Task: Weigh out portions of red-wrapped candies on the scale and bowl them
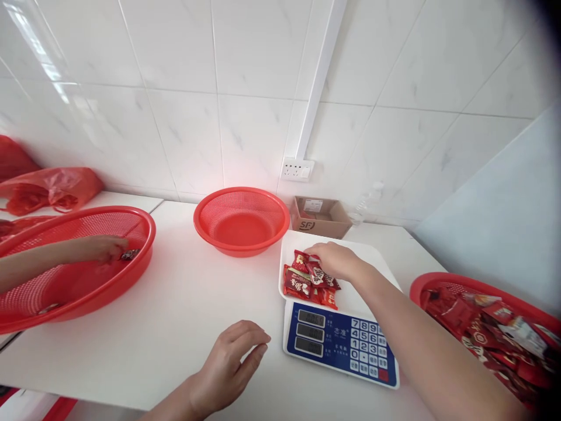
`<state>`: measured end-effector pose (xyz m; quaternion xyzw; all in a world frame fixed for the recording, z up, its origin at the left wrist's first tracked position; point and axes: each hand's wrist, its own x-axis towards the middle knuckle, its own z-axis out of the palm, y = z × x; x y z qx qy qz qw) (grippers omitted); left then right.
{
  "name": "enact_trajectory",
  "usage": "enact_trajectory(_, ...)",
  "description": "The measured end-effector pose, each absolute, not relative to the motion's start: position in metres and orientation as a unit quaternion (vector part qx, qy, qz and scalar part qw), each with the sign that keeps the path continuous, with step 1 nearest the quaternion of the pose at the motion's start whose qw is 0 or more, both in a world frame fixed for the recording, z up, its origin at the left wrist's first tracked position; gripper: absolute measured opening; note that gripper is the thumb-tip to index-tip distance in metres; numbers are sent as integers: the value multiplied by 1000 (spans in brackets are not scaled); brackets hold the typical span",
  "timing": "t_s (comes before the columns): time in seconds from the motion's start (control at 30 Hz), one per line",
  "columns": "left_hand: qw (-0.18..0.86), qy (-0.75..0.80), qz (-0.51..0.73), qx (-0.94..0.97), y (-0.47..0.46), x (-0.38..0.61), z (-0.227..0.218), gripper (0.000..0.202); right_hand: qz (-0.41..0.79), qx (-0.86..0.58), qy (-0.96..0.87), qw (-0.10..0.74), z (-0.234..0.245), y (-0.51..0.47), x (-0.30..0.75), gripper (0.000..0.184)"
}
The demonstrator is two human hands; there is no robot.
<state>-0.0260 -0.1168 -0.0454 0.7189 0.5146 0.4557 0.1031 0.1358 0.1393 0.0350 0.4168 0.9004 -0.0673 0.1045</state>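
My right hand [333, 260] reaches over the white pan [372, 292] of an electronic scale [342, 342]. Its fingers are closed on a red candy packet at the top of a small pile of red packets [307, 283]. My left hand [232, 362] rests on the white table [175, 316] just left of the scale's blue keypad, fingers loosely curled and apart, holding nothing. At the far left another person's hand [96, 248] pinches a small packet [130, 254] inside a large red basket [79, 269].
An empty red mesh basket [241, 219] stands at the back centre, with a small cardboard box [319, 216] beside it against the tiled wall. A red basket full of candy packets [486, 333] sits at the right. Red plastic bags [48, 190] lie at the far left.
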Motion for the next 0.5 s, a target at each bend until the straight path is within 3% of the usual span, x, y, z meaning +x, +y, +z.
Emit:
enact_trajectory(0.23,50,522,454,720,-110,-30,-44,20,-77,406,908,72,47,131,144,50)
enact_trajectory(0.3,10,536,441,720,-100,-38,-42,19,-93,426,900,-18,50,122,157,45)
enact_trajectory(0.37,-48,563,415,713,-84,-50,-38,20,-162,441,867,-168,47,106,175,37)
enact_trajectory(0.43,-106,603,370,699,-62,-66,-32,24,-300,438,787,-313,34,82,197,28)
enact_trajectory(0.5,-140,650,295,686,-38,-83,-25,33,-487,406,670,-385,13,52,220,29)
